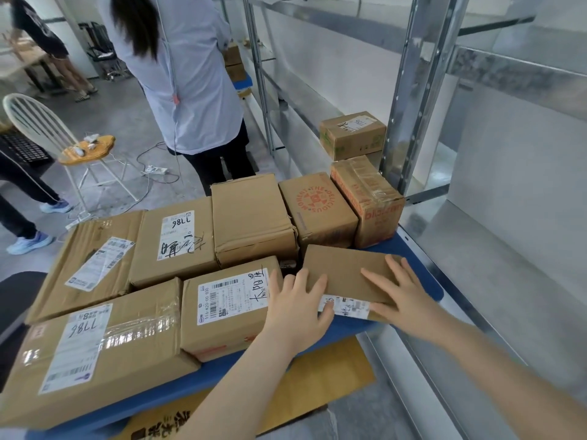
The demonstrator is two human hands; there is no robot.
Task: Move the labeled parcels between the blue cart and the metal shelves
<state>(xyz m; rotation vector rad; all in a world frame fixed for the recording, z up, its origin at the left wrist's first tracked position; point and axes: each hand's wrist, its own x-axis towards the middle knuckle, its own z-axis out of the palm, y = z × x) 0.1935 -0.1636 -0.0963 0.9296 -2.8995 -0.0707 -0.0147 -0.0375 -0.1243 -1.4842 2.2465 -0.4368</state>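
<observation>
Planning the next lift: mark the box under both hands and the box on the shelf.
Box under hands (340, 268): head view, bare top face.
Box on shelf (359, 144): head view, front side face.

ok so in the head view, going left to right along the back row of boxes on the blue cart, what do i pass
box with the slanted label → box with handwriting under its label → plain box → box with the round red stamp → taped box with orange print
</observation>
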